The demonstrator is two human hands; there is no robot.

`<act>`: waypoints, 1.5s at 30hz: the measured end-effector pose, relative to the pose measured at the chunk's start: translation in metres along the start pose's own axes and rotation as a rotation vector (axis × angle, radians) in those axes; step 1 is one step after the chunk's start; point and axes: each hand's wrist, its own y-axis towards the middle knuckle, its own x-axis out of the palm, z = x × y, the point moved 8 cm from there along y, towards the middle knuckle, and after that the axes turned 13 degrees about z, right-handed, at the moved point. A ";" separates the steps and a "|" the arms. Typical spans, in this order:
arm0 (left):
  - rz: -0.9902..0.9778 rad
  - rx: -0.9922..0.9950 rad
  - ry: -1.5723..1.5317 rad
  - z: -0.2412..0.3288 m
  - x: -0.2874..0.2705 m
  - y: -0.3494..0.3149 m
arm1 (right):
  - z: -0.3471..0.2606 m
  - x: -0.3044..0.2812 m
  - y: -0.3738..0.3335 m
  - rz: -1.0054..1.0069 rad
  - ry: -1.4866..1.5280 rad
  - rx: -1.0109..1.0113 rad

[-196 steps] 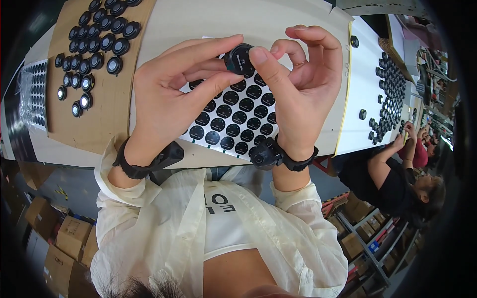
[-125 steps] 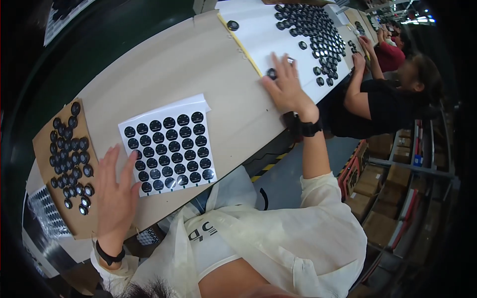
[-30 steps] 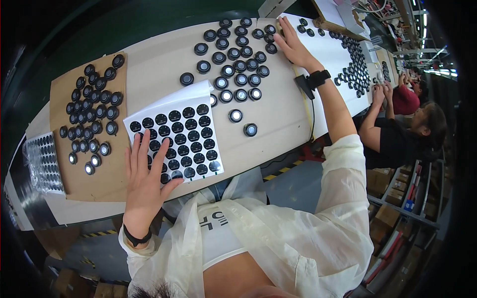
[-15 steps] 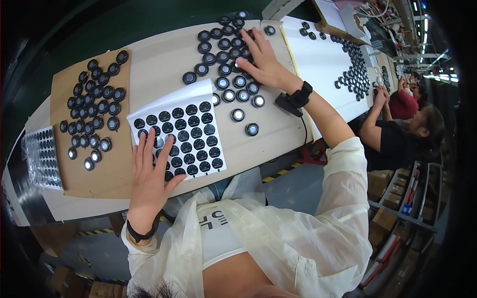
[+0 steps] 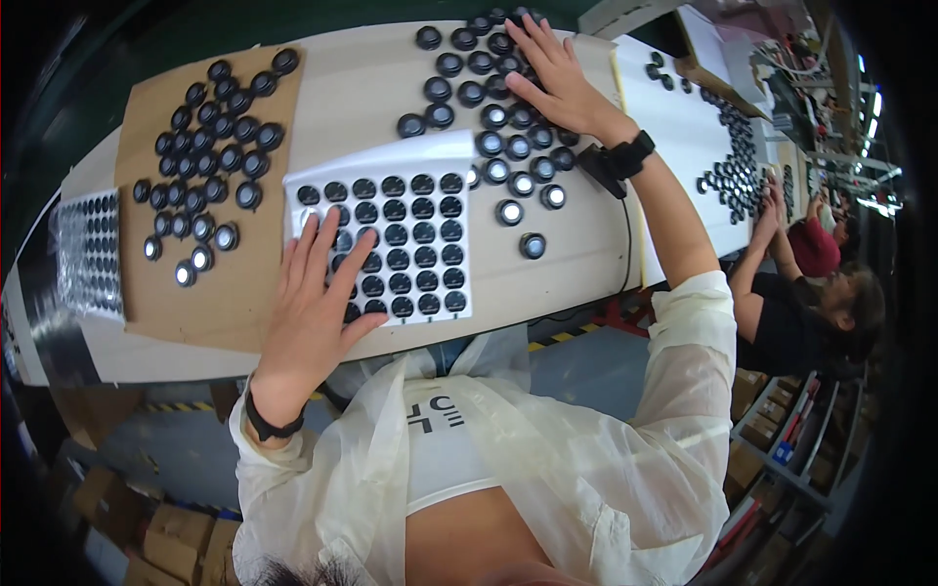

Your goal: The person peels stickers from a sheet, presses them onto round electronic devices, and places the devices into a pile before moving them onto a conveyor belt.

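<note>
My left hand (image 5: 318, 293) lies with fingers spread on the left side of a white sheet of round black dial stickers (image 5: 413, 246). Its thumb stretches along the sheet's near edge. Farther off and to the right, my right hand (image 5: 565, 90) reaches over a cluster of round black knob-like pieces with pale centres (image 5: 481, 62). The right fingers are outstretched and partly cover some pieces; I see nothing gripped in them. Several more such pieces (image 5: 532, 245) lie between the sheet and my right forearm.
Brown cardboard (image 5: 264, 317) on the left bears many similar pieces. A plastic-wrapped sticker sheet (image 5: 90, 254) lies beyond it at the far left. Beside my right wrist is a small black device (image 5: 601, 171) with a cable. Another person (image 5: 796, 308) works at the white table on the right.
The whole view has shifted, so the table and its things appear farther right and higher. My left hand stays on the sticker sheet, and my right hand remains over the cluster with fingers outstretched.
</note>
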 end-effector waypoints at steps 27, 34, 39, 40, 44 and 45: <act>0.299 -0.275 -1.054 -0.061 -0.052 0.056 | -0.148 -0.052 -0.021 -0.038 0.799 0.499; 0.290 -0.318 -0.922 -0.062 -0.043 0.054 | -0.144 -0.066 -0.011 0.139 0.610 0.153; 0.309 -0.273 -0.805 -0.057 -0.043 0.052 | -0.152 -0.064 -0.006 0.011 0.651 0.103; 0.304 -0.273 -0.805 -0.056 -0.042 0.052 | -0.152 -0.060 -0.007 -0.027 0.652 0.124; 0.350 -0.224 -0.786 -0.051 -0.047 0.052 | -0.151 -0.063 -0.008 -0.004 0.695 0.112; 0.353 -0.215 -0.776 -0.052 -0.048 0.052 | -0.151 -0.061 -0.008 -0.007 0.696 0.114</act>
